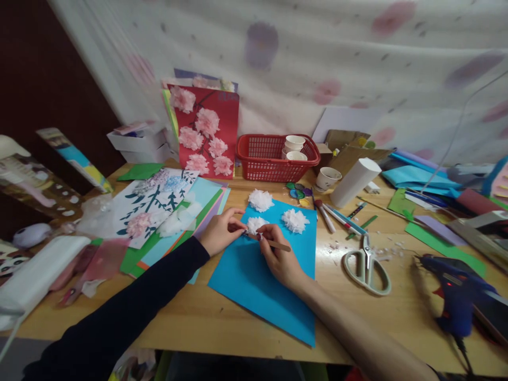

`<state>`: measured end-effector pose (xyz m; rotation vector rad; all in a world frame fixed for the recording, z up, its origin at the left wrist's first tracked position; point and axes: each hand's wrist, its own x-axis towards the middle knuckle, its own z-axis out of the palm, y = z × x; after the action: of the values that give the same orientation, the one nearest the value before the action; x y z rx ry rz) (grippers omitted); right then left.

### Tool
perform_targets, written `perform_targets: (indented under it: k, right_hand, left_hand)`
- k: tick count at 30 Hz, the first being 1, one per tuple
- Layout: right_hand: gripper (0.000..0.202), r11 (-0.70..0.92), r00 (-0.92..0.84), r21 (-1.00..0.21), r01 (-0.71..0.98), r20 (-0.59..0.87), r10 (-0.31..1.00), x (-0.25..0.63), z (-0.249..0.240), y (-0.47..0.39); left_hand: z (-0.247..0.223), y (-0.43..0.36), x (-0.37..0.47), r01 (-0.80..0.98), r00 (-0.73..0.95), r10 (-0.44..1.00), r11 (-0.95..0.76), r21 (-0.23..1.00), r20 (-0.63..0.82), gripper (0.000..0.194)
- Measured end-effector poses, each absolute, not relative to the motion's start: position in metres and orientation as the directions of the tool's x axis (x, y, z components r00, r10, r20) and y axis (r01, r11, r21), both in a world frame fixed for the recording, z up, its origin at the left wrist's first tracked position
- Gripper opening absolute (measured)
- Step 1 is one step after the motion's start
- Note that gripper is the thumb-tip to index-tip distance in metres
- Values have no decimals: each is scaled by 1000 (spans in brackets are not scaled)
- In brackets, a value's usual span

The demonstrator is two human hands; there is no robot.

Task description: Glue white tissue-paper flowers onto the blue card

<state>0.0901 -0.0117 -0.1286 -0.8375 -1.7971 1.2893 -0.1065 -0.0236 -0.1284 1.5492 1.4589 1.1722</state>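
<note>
Flower white, fluffy tissue, on blue sheet; left hand fingers pinching it; right hand gripping stick.

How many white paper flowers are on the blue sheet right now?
3. One white flower at the blue sheet's top edge, one toward its right, one between the left hand and right hand.

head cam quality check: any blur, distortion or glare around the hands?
Head view: strong wide-angle bowing, with the table edge curving; left margin and the curtain smeared and soft. Centre is sharp: left hand, right hand and the white paper flower between them on the blue sheet. Lighting is even and soft, shadows faint, no glare.
</note>
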Motion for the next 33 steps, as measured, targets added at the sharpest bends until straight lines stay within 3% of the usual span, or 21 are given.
perform_targets:
  k: [4, 11, 24, 33]
  right_hand:
    - [8, 340, -535, -932, 126, 225, 814, 90, -127, -11]
    - [16, 415, -580, -898, 145, 263, 771, 88, -124, -9]
    - [16, 244, -409, -970, 11, 218, 886, 88, -122, -13]
    - [18, 267, -466, -959, 100, 192, 864, 86, -123, -11]
  left_hand:
    - [-127, -25, -111, 311, 22, 993, -120, 943, 119, 43]
    - [-128, -28, -121, 257, 207, 974, -147, 955, 94, 86]
    - [-132, -28, -123, 301, 265, 957, -196, 933, 115, 90]
    - [-131, -27, -123, 305, 272, 957, -187, 934, 103, 91]
